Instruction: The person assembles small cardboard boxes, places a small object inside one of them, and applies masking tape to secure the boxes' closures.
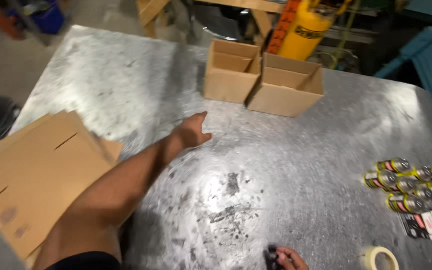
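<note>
Reaching across the metal counter (126, 85), the left hand (192, 131) spreads open toward two brown boxes (261, 77) far off; the right hand (290, 259) grips a dark marker (272, 255) nearby, yellow-labelled cans (411, 185) right.

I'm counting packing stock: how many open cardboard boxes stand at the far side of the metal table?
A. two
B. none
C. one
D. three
A: two open cardboard boxes stand side by side and touching, beyond the outstretched left hand on the metal table.
</note>
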